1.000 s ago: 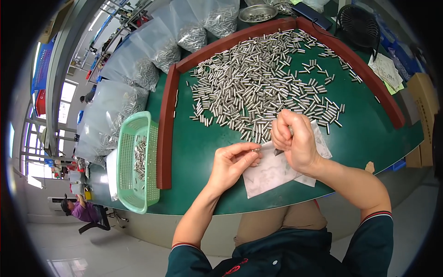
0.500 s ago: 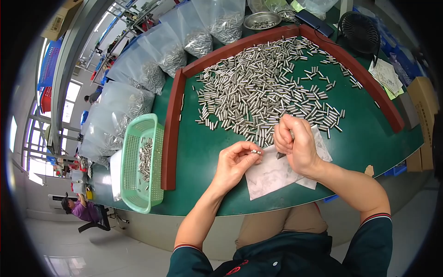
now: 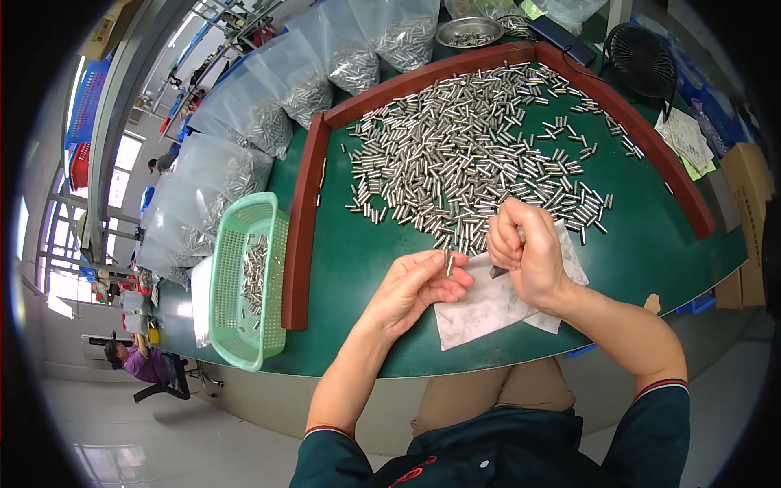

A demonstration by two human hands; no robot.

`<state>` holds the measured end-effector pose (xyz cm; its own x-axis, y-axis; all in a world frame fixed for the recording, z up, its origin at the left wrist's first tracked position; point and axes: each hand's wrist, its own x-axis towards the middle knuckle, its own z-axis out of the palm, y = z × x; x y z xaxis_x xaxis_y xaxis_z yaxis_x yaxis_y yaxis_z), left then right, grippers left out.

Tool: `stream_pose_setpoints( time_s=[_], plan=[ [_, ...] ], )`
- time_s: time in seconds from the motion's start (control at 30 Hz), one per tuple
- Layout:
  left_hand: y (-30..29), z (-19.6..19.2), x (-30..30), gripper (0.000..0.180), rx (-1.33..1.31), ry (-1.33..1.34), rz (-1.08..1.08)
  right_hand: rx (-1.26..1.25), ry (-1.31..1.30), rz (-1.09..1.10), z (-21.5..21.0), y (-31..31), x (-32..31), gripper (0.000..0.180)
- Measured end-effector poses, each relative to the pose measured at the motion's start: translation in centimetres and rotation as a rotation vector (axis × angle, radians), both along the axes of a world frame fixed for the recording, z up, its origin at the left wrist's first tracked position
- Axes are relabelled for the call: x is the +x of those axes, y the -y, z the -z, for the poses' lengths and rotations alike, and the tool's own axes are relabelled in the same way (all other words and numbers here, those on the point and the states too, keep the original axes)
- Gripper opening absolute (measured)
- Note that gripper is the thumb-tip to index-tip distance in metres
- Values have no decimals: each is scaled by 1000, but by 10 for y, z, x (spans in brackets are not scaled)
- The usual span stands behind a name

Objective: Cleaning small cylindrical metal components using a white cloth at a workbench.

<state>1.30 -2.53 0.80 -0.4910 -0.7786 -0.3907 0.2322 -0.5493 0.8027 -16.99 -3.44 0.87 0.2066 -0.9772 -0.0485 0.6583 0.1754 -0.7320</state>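
Between thumb and fingertips my left hand point(image 3: 416, 291) pinches a small shiny metal pin point(image 3: 449, 262), held roughly upright. Close beside it my right hand point(image 3: 527, 254) is curled into a fist. A dark, pointed bit of something point(image 3: 497, 272) sticks out below that fist; the rest is hidden by the fingers. Both hands are above a stained white cloth point(image 3: 476, 319) on the green tabletop. Just beyond them spreads a large heap of loose metal pins point(image 3: 455, 154). To the left stands a light green plastic basket point(image 3: 275, 276) with more pins inside.
Dark red wooden rails point(image 3: 299, 244) border the heap on the left, back and right. Clear plastic bags of pins point(image 3: 305, 89) line the outer left side. A metal bowl point(image 3: 470, 34), a black fan point(image 3: 641, 61) and papers point(image 3: 685, 138) lie beyond. A person point(image 3: 146, 362) sits far left.
My left hand has turned, and its pin has gone from lying sideways to nearly upright, with the lower fingers opened out. My right fist has barely moved.
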Motion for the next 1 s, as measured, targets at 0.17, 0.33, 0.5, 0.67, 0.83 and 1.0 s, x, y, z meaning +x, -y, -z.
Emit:
stream_pose_setpoints(
  time_s=[0.17, 0.33, 0.5, 0.67, 0.83, 1.0],
  plan=[
    [1, 1, 5, 30, 75, -19, -42, -6, -15, -12, 0, 1, 1, 40],
    [1, -3, 3, 29, 82, -32, -83, -5, -14, 5, -1, 1, 1, 40],
    [3, -4, 6, 21, -1, -70, -247, 0, -18, 0, -1, 2, 1, 40],
    [8, 4, 16, 27, -157, -70, -200, 3, -32, -5, -2, 1, 1, 39],
    [4, 2, -4, 11, -727, 914, -310, -3, -40, -2, -2, 1, 1, 39],
    [8, 7, -10, 8, -947, 1212, -247, -7, -29, -10, 0, 1, 1, 39]
  ],
)
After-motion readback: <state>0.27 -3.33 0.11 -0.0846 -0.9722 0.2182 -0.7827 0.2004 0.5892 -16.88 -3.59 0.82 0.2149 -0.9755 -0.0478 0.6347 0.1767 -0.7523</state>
